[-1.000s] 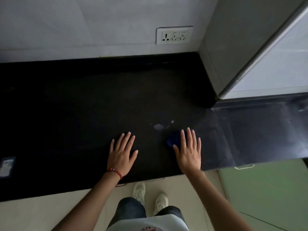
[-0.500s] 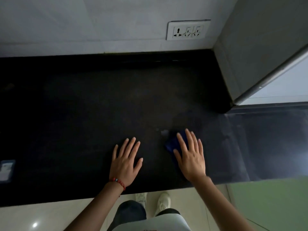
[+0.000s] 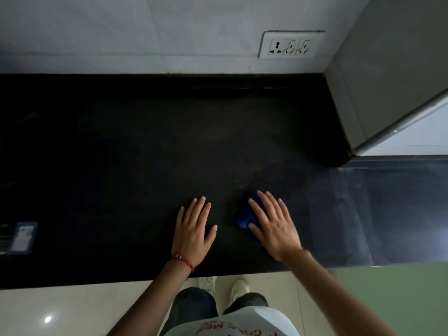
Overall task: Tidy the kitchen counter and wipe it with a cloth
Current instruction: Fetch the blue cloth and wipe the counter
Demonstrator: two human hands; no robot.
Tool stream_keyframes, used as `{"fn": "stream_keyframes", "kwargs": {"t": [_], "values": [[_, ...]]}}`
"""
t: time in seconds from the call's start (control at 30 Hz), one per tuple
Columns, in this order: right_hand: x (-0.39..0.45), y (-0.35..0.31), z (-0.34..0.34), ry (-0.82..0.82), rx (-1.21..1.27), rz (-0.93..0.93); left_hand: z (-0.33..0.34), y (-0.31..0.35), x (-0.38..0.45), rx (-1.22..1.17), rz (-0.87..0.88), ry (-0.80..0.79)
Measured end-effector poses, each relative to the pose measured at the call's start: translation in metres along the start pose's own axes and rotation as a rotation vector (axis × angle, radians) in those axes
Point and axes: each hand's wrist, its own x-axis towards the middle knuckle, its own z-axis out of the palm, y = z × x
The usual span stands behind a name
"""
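The black kitchen counter (image 3: pixel 135 154) fills the middle of the view. A dark blue cloth (image 3: pixel 244 215) lies on it near the front edge. My right hand (image 3: pixel 272 223) presses flat on the cloth with fingers spread, covering most of it; only the cloth's left part shows. My left hand (image 3: pixel 194 229) rests flat on the bare counter just left of the cloth, fingers apart, holding nothing. A red bead bracelet sits on my left wrist.
A small blue-framed object (image 3: pixel 20 236) lies at the counter's far left edge. A grey cabinet side (image 3: pixel 378 76) rises at the right, with a lower counter section (image 3: pixel 400 209) beside it. A white wall socket (image 3: pixel 291 44) sits above the back edge.
The pale spots in front of my right hand are gone from the counter. My right hand and the cloth have slid slightly left and forward; my left hand stays planted.
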Motion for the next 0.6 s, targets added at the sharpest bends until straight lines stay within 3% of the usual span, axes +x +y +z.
{"fn": "stream_keyframes", "kwargs": {"t": [0.07,0.13,0.2,0.23,0.3,0.37,0.43,0.53,0.6], "values": [[0.036,0.017,-0.009,0.056,0.036,0.091,-0.001,-0.004,-0.001,0.0,-0.016,0.004],[0.076,0.023,-0.02,0.064,0.119,0.319,-0.002,-0.011,-0.003,0.02,-0.043,0.008],[0.088,0.0,-0.018,0.066,0.191,0.455,-0.003,-0.02,-0.007,0.02,-0.065,0.012],[0.083,-0.019,-0.015,0.084,0.211,0.394,-0.004,-0.025,-0.009,0.013,-0.078,0.013],[0.056,-0.045,-0.006,0.034,0.152,0.085,-0.007,-0.036,-0.012,0.0,-0.111,0.008],[0.053,-0.03,-0.003,0.013,0.063,-0.138,-0.009,-0.048,-0.017,0.004,-0.138,0.007],[0.084,-0.005,-0.009,0.079,0.071,-0.055,-0.01,-0.058,-0.022,0.008,-0.156,-0.001],[0.126,-0.005,-0.023,0.003,0.17,0.28,-0.011,-0.061,-0.022,0.033,-0.186,-0.008],[0.124,-0.034,-0.021,0.014,0.212,0.271,-0.013,-0.059,-0.021,0.034,-0.2,-0.019]]}}
